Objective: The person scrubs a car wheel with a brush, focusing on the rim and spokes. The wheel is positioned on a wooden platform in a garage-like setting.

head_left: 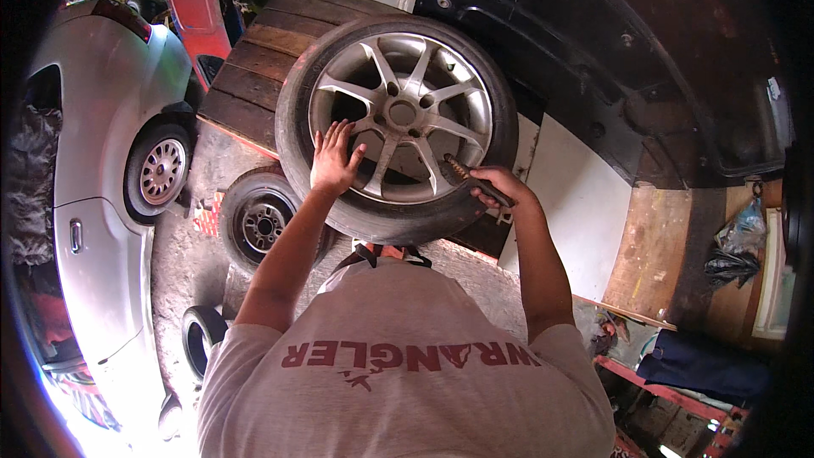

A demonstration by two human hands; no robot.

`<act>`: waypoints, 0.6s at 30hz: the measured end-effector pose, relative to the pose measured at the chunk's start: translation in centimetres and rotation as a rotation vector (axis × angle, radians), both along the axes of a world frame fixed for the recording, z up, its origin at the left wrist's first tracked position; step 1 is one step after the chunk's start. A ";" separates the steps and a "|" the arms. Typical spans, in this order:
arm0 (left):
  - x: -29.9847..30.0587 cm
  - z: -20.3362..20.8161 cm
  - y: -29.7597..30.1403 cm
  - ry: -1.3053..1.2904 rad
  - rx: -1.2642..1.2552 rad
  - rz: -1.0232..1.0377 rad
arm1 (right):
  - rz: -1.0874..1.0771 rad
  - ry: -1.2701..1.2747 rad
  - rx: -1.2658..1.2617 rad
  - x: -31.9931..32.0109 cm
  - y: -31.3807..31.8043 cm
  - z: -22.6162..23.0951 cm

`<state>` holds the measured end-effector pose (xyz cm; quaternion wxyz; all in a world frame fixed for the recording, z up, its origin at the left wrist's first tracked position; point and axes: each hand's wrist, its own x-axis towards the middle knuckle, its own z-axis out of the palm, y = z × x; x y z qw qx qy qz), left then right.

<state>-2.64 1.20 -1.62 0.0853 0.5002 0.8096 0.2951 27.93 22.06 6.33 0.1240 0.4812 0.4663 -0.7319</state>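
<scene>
A large alloy wheel (386, 137) with silver spokes, fitted with a black tyre (292, 119), lies in front of me on a bench of dark wooden planks (242, 89). My left hand (337, 159) rests on the rim's near left edge, fingers stretched out and apart, holding nothing. On the right, my right hand (500, 185) is closed around the dark handle of a small brush (458, 168) with tan bristles. The brush's head points at the rim's near right edge, beside a spoke. Whether the bristles touch the metal I cannot tell.
A silver car (102, 170) stands at the left. A smaller wheel (259, 225) and a loose tyre (202, 335) are on the ground near my left arm. A white panel (572, 203) and a dark wall panel (610, 59) border the right. Plastic bags (738, 242) hang at far right.
</scene>
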 end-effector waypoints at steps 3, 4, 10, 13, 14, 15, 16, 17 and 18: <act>0.0 -0.2 0.4 0.014 -0.001 -0.005 | -0.117 0.090 0.029 -1.2 0.1 -1.3; 0.0 -0.3 0.4 0.016 -0.002 -0.007 | -0.178 0.142 0.049 -2.0 -0.1 -1.6; 0.0 -0.3 0.6 -0.003 -0.002 -0.011 | 0.029 0.112 0.095 -0.9 0.4 -1.3; -0.1 0.4 0.2 -0.031 -0.001 -0.001 | 0.011 0.007 0.164 0.4 -1.1 0.6; 0.0 0.5 0.4 -0.032 0.004 -0.008 | -0.029 0.028 0.145 0.8 -1.4 0.6; 0.1 0.5 0.6 -0.032 0.008 -0.016 | -0.054 0.045 0.153 0.7 -1.5 0.5; 0.3 0.4 0.7 -0.035 0.017 -0.015 | -0.080 0.063 0.160 0.2 -1.7 0.2; 0.3 0.0 0.8 -0.035 0.027 -0.016 | -0.106 0.083 0.169 -0.3 -1.7 -0.1; 0.4 -0.1 0.8 -0.033 0.031 -0.018 | -0.113 0.103 0.174 -0.7 -1.6 -0.7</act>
